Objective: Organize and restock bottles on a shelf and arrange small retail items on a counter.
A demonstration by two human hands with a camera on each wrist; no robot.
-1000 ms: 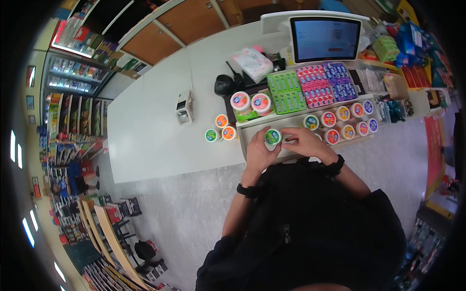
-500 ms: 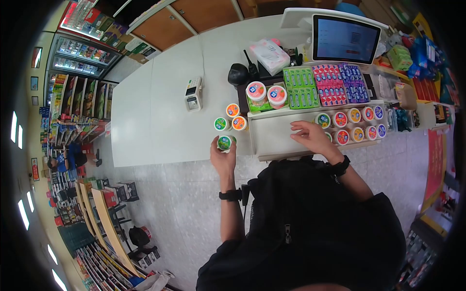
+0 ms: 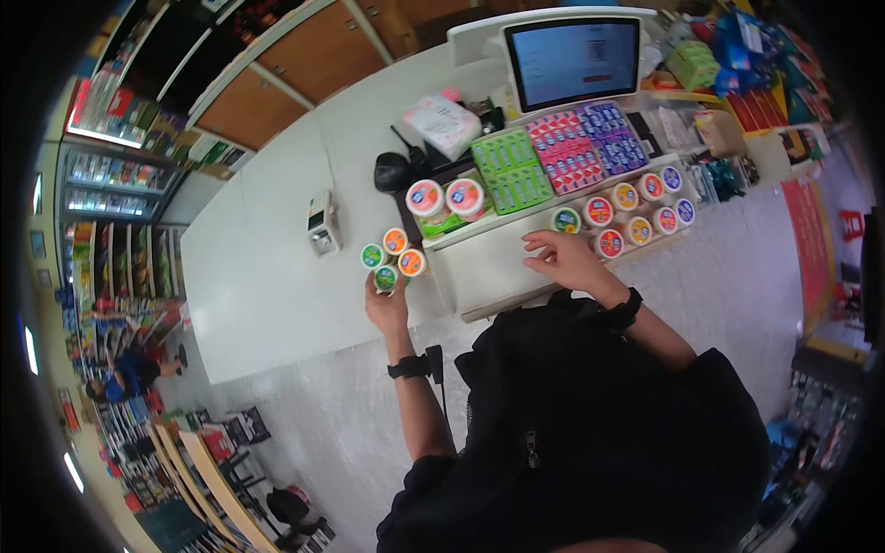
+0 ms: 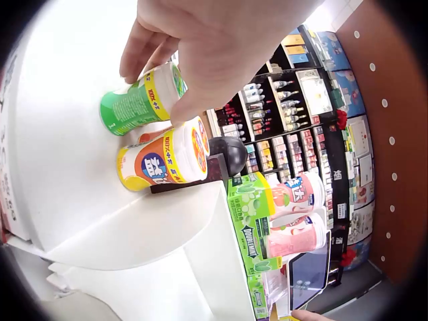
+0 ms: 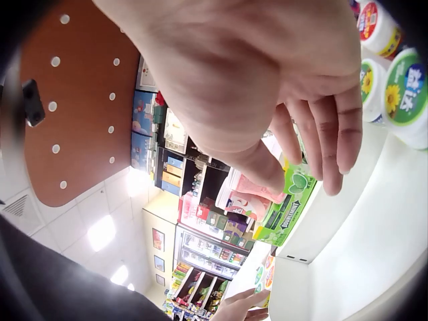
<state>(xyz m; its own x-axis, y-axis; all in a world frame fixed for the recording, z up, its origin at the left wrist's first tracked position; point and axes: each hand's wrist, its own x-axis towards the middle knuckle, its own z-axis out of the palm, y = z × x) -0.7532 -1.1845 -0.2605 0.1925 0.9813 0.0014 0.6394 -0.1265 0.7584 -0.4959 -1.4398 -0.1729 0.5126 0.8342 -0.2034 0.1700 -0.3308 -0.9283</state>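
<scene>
My left hand holds a green-lidded chewing gum bottle at the white counter, fingers and thumb round its lid end. In the left wrist view this green bottle stands close beside an orange gum bottle. Another green-lidded bottle and two orange-lidded ones complete the cluster. My right hand hovers over the bare part of a white tray, fingers loosely bent and holding nothing. Right of it stand two rows of gum bottles with coloured lids.
Two pink-lidded bottles sit on a green Doublemint box. Green, pink and purple gum packs lie behind the tray, before a screen. A card terminal stands on the counter at left.
The green gum bottle went from between both hands over the tray to the cluster on the left, carried by my left hand. My right hand let go of it and stayed above the tray.
</scene>
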